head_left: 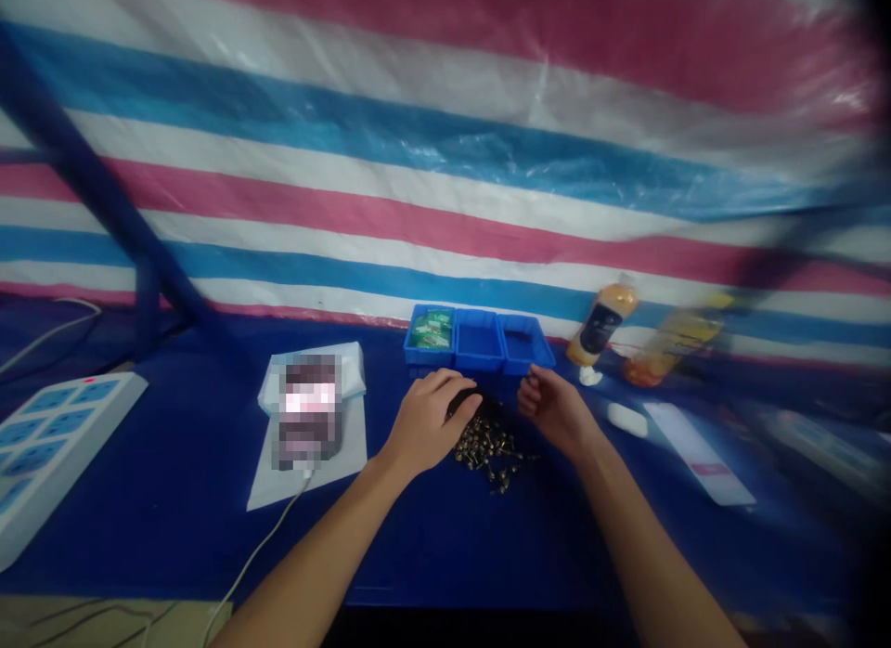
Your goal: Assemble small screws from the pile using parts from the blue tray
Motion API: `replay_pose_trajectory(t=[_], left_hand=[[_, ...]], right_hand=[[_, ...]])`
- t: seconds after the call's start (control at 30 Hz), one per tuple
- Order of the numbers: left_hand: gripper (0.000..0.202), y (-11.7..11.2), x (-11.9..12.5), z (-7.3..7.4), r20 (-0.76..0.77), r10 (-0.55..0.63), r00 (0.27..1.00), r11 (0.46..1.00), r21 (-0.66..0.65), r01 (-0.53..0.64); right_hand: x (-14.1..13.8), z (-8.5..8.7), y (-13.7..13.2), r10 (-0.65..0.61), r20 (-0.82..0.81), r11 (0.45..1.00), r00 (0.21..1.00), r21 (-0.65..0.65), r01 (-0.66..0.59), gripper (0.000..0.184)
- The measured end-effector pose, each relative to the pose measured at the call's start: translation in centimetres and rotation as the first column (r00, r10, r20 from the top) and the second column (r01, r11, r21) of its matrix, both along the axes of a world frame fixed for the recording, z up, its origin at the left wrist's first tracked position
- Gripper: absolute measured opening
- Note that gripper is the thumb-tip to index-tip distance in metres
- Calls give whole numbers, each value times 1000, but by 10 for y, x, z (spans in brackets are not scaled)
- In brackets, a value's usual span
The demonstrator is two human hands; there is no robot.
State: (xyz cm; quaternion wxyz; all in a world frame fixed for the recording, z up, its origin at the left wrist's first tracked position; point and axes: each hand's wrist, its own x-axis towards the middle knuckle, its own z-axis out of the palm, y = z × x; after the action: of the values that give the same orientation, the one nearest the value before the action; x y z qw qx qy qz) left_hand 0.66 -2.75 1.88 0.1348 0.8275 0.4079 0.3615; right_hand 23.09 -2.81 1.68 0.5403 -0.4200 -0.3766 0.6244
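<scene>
A pile of small dark metal parts [491,448] lies on the blue table [174,499] in front of me. My left hand [426,423] rests palm down on the pile's left side, its fingers curled over a dark object I cannot name. My right hand [553,408] hovers just right of the pile, fingers curled inward as in a pinch; what they hold is too small to see. Behind the hands stand three joined blue bins [480,340]; the left one holds green packets [432,330], the other two look bare.
A blurred device on white paper [310,416] lies to the left, with a white cable [264,546] running toward me. A white power strip [48,444] is far left. Two orange bottles [602,325] [672,349], a small white object [626,418] and a white card [700,451] are at the right. A striped tarp hangs behind.
</scene>
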Motion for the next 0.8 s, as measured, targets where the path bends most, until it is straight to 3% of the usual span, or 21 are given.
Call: replay_pose_trajectory(t=[0.07, 0.17, 0.27, 0.33, 0.4, 0.47, 0.5, 0.57, 0.67, 0.8], left_hand=[[32, 2, 0, -3, -17, 9, 1000, 1000, -14, -9], [31, 6, -3, -6, -47, 42, 998, 999, -24, -43], [30, 12, -8, -10, -71, 94, 993, 995, -34, -97], [29, 15, -11, -13, -94, 125, 988, 991, -44, -130], [29, 18, -13, -17, -127, 146, 981, 987, -53, -154], [30, 20, -13, -21, -156, 151, 976, 985, -59, -161], [30, 20, -13, -23, -166, 148, 975, 985, -62, -161], [29, 20, -12, -26, -174, 145, 974, 985, -69, -159], [29, 19, -10, -27, -170, 146, 975, 984, -78, -161], [28, 19, -8, -26, -149, 144, 978, 986, -65, -155]], right_hand=[[2, -6, 6, -130, -32, 991, 991, -27, 129, 26], [6, -15, 13, -227, 8, 971, 974, -74, 227, 41], [10, -24, 16, -248, 262, 967, 933, 8, 254, 46], [12, -29, 17, -287, 543, 957, 789, 194, 215, 39], [12, -35, 18, -341, 765, 929, 547, 362, 73, 26], [11, -38, 18, -361, 864, 904, 350, 416, -95, 22], [10, -39, 18, -356, 887, 898, 295, 412, -154, 23], [8, -39, 17, -336, 909, 896, 246, 389, -213, 25], [2, -34, 14, -310, 919, 902, 243, 365, -231, 26], [-12, -29, 11, -275, 943, 935, 189, 308, -176, 29]])
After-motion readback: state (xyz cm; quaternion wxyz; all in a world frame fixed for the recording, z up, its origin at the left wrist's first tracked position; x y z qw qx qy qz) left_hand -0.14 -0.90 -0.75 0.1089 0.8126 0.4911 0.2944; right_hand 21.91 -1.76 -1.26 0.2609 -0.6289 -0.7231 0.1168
